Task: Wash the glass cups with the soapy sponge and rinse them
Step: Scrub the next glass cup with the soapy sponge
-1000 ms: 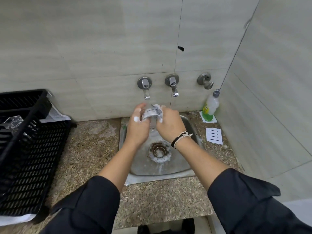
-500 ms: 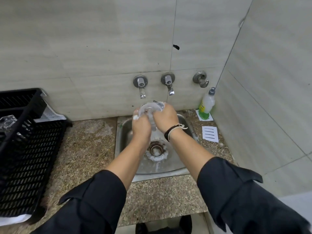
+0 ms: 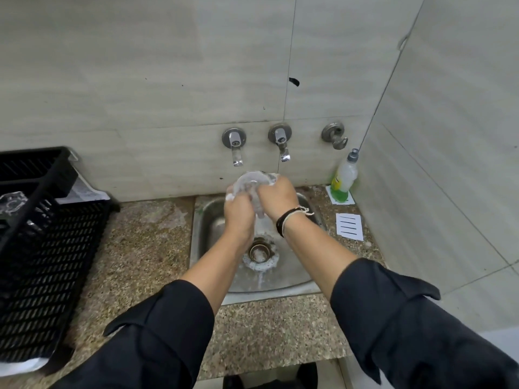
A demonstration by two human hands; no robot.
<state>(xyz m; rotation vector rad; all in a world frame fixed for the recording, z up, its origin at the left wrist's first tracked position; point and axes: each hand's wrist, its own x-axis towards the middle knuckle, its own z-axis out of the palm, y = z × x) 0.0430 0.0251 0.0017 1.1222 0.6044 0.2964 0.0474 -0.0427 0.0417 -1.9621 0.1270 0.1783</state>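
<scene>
**Both hands hold a glass cup under the tap above the sink**

I see the scene from a head camera looking down at a speckled stone counter (image 3: 146, 248) against a tiled wall.

At far left sits a black plastic crate (image 3: 42, 262) with slotted sides. A clear glass (image 3: 12, 203) rests inside it near its upper left, and white paper shows under its edges.

In the middle, a small steel sink (image 3: 295, 276) is set into the counter, with foam ringing its drain (image 3: 259, 252). Two taps stick out of the wall above it: the left tap (image 3: 234, 144) and the right tap (image 3: 280, 141).

My two forearms, in rolled-up black sleeves, reach in over the sink. The left hand (image 3: 238, 217) has its fingers curled round the near side of a glass cup (image 3: 250, 183), with suds on the fingertips. The right hand (image 3: 276, 197) grips the cup from the right, fingers wrapped over its rim; a dark band and a pale cord circle that wrist. The cup is held in the air just below the left tap, tilted with its round end facing the camera. Water runs down between the hands toward the drain.

To the right, a wall fitting (image 3: 335, 134) hangs beside the taps. Below it, in the corner, stands a soap bottle (image 3: 344, 178) with green liquid, on a white square. A lined white card (image 3: 349, 226) lies on the counter nearer me.
</scene>
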